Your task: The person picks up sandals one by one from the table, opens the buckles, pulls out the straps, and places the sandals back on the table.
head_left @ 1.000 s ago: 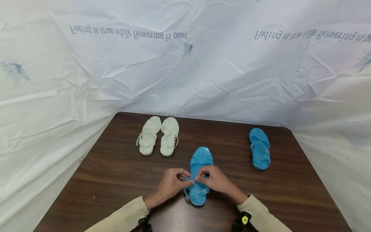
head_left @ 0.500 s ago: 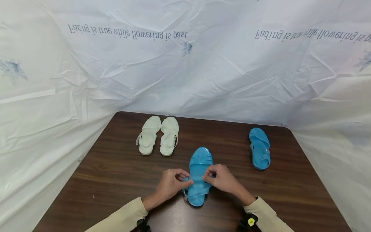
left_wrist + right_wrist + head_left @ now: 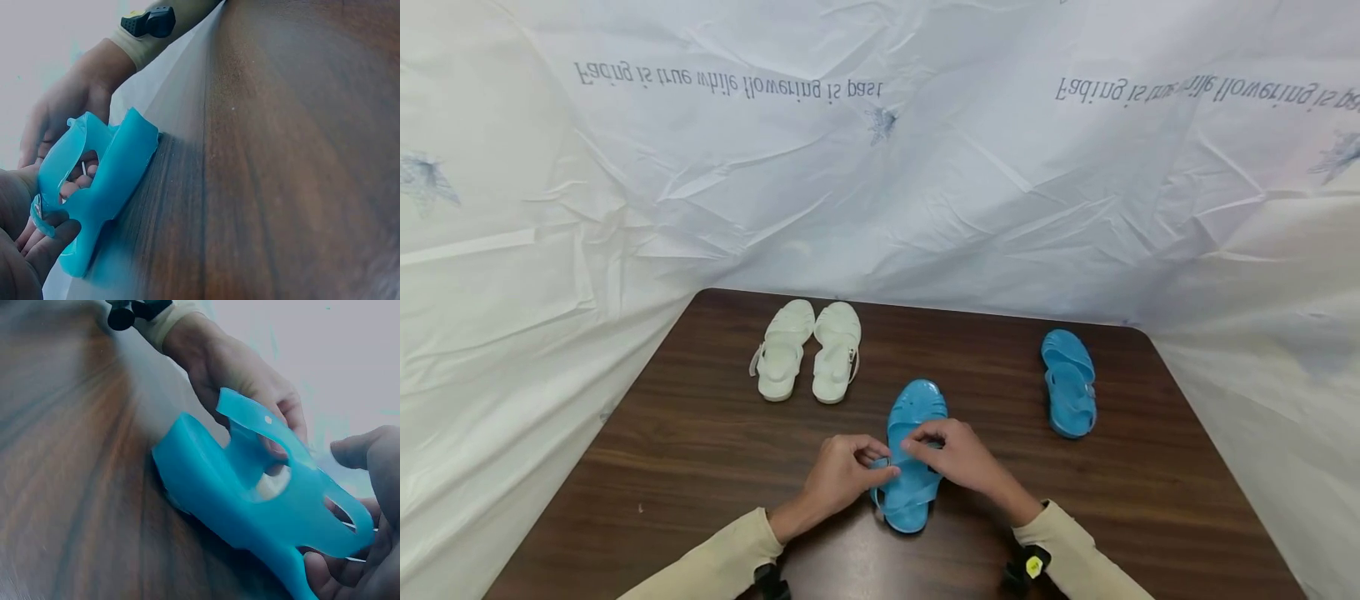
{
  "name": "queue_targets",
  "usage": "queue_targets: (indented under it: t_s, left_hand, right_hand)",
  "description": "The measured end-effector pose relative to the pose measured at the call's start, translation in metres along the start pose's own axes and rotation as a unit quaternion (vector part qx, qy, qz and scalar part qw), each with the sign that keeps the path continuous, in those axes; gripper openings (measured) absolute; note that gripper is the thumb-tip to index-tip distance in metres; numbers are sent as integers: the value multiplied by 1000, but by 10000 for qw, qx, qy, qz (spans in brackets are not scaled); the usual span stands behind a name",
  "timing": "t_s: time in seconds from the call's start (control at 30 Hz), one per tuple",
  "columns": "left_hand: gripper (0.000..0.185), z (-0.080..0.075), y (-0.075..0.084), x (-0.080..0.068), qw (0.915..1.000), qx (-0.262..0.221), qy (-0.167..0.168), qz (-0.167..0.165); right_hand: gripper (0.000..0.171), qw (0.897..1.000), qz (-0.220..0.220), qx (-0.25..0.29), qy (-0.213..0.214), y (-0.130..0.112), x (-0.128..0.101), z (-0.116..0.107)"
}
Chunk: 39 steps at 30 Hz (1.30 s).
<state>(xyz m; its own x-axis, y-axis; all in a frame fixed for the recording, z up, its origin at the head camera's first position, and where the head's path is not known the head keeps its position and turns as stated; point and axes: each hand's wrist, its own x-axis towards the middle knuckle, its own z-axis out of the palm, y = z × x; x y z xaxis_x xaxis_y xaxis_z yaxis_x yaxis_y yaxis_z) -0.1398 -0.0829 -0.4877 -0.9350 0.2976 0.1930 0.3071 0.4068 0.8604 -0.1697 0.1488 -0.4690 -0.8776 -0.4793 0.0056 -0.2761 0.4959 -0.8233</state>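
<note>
A blue jelly sandal (image 3: 912,458) lies on the brown table, toe away from me. At its left side my left hand (image 3: 842,473) pinches the strap by its small buckle (image 3: 39,209); the left wrist view shows thumb and fingers around this piece. My right hand (image 3: 958,457) is over the sandal's right half, fingers loosely bent. Seen from the right wrist, its thumb stands apart from the blue strap (image 3: 337,531), while its fingertips are beside and partly behind that strap. The exact contact there is hidden.
A second blue sandal (image 3: 1070,385) lies at the right of the table (image 3: 700,483). Two white sandals (image 3: 785,354) stand side by side at the back left. White printed sheeting (image 3: 880,192) surrounds the back and sides of the table.
My right hand moved a little to the right, then came back left and slightly farther forward over the sandal. The left hand has stayed at the buckle, and the sandal has barely moved.
</note>
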Motion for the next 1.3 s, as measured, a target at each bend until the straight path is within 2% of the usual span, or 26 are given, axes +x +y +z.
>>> queue_targets:
  t_s: [0.27, 0.47, 0.83, 1.07, 1.3]
  left_hand:
    - [15, 2, -1, -1, 10000, 14, 6, 82]
    - [16, 6, -4, -2, 9999, 36, 133, 66]
    - [21, 8, -5, -4, 9995, 47, 279, 127]
    - [19, 9, -5, -4, 9996, -20, 258, 85]
    - [21, 10, -7, -4, 9996, -200, 206, 19]
  right_hand:
    - [21, 9989, -54, 310, -340, -1, 1, 11]
    - [16, 9976, 84, 535, -435, -1, 1, 12]
    - [14, 9996, 25, 192, -220, 5, -3, 9]
    - [14, 9998, -70, 63, -151, 8, -5, 3]
    - [16, 9999, 43, -27, -110, 10, -8, -3]
